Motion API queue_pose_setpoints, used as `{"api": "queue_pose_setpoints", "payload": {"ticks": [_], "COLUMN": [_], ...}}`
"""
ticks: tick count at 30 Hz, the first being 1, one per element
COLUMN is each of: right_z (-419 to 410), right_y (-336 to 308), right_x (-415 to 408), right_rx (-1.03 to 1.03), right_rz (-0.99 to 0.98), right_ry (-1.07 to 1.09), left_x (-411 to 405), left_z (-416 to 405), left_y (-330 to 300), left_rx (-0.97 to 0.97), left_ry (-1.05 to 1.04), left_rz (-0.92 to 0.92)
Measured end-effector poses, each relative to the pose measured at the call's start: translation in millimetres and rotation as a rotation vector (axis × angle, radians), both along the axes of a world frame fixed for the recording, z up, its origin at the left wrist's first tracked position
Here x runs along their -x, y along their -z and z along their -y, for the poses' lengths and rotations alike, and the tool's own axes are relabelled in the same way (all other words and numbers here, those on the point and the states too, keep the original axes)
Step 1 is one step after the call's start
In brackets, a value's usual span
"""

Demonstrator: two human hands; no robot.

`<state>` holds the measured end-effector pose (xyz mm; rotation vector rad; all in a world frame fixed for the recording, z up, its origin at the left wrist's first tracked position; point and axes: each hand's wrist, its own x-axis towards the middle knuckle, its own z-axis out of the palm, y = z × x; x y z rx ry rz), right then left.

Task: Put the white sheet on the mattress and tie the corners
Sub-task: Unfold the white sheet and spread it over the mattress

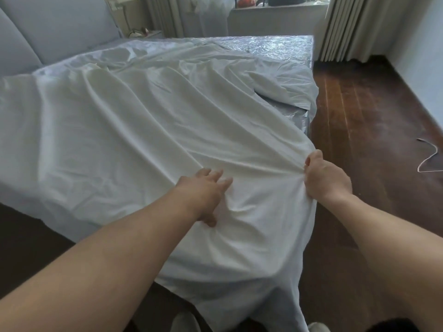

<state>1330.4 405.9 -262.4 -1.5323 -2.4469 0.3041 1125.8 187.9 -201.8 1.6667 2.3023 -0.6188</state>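
Left hand (203,192) flat, fingers open on white sheet (143,130); right hand (326,178) pinches fold at 4 o'clock. Risk: hard tug drags far edge off mattress (275,44) at 1 o'clock.

White sheet (143,130) over a silvery-blue, glossy mattress (275,45).
Floor (374,121) seen in dark reddish-brown wood planks; headboard (48,27) pale grey-blue; curtains (354,25) off-white, vertically ribbed; red nail polish noted on the right hand (326,178).
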Motion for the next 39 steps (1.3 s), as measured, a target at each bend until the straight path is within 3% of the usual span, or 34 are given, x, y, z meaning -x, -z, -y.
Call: {"api": "queue_pose_setpoints", "payload": {"ticks": [8,12,15,21,31,35,39], "right_z": [23.5,50.7,53.0,56.7,57.8,56.1,60.8], "right_y": [-9.5,4.3,7.8,4.0,18.7,4.9,11.4], "right_x": [6.0,13.8,7.8,-11.0,-9.7,-12.5,-11.6], "right_rx": [0.238,0.438,0.429,0.301,0.378,0.334,0.359], "right_rz": [-0.204,-0.235,-0.37,-0.433,-0.409,-0.531,-0.329], "right_ry": [0.149,0.087,0.063,0.083,0.211,0.218,0.077], "left_x": [-14.2,-21.7,-26.1,-24.3,-17.7,-14.9,-14.2], "left_z": [34.7,54.7,60.4,63.9,69.8,69.8,66.2], "left_y": [17.0,39.8,49.7,58.8,47.2,43.1,41.2], "left_rx": [-0.152,-0.348,-0.448,-0.343,-0.206,-0.17,-0.141], "left_ry": [-0.247,-0.395,-0.522,-0.58,-0.51,-0.495,-0.5], "left_rz": [0.145,0.204,0.206,0.207,0.223,0.247,0.256]}}
